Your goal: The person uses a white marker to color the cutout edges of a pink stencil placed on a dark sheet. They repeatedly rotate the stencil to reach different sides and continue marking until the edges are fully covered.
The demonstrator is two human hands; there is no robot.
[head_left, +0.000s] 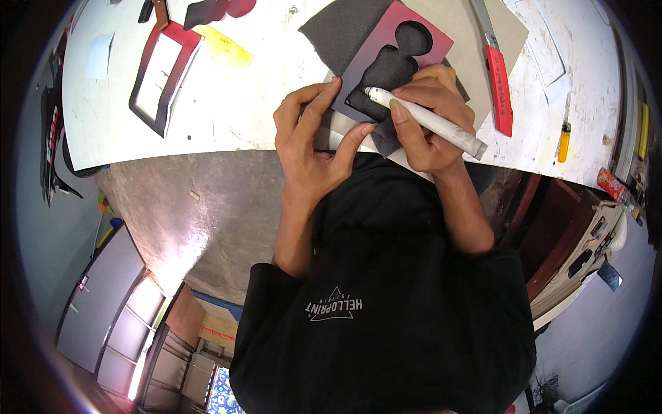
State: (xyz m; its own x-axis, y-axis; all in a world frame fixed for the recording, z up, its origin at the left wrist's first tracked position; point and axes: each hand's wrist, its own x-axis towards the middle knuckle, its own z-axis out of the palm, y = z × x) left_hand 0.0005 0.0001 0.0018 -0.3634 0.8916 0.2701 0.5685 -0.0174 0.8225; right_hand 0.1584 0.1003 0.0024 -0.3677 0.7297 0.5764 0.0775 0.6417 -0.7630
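My right hand (431, 114) grips a thick white marker (441, 125). Its tip meets the dark grey, foam-like material (386, 79) showing inside a figure-shaped cutout. That cutout is in a pink-to-grey card (431, 39), which lies tilted at the table's near edge. My left hand (314, 127) holds the card's lower left corner, index finger at its left edge and thumb by its lower edge. A dark grey sheet (327, 31) sticks out beneath the card. Between my hands a small dark flap (387, 136) hangs at the card's lower end.
On the white table (255, 103) to the left lie a red-and-black frame-shaped piece (146, 103) and a yellow scrap (227, 48). To the right are a red-handled cutter knife (499, 93), a beige board (507, 31) and a small yellow-handled tool (564, 141). Dark red furniture (552, 221) stands below.
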